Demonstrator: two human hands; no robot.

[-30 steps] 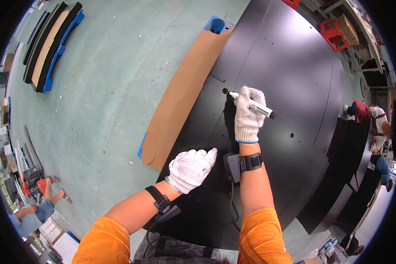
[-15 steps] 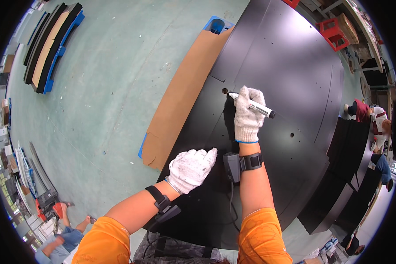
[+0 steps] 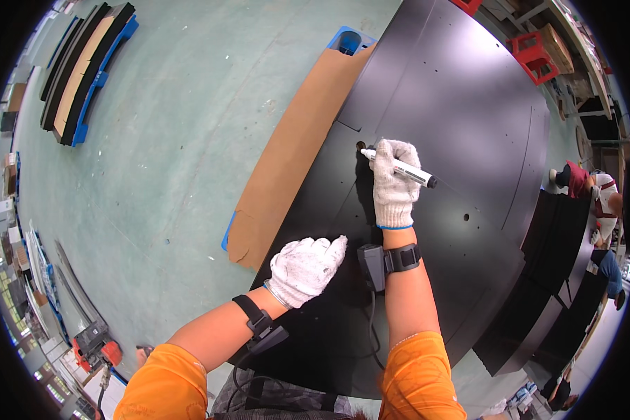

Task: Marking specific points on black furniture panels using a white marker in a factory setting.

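Note:
My right hand (image 3: 393, 183), in a white knit glove, grips a white marker pen (image 3: 399, 167) with a black cap end. The pen's tip touches a large black panel (image 3: 462, 105) beside a small round hole (image 3: 360, 146). My left hand (image 3: 304, 270), also gloved, rests as a loose fist on the same panel nearer to me. Both wrists carry black strapped devices with cables.
A long brown cardboard sheet (image 3: 294, 154) on a blue pallet (image 3: 348, 40) lies under the panel's left edge. More black panels (image 3: 553, 280) stand at the right, where other people (image 3: 595, 196) work. Stacked boards (image 3: 84, 70) lie far left on the green floor.
The right hand with the pen has shifted very slightly along the panel by the hole. The left hand has stayed put.

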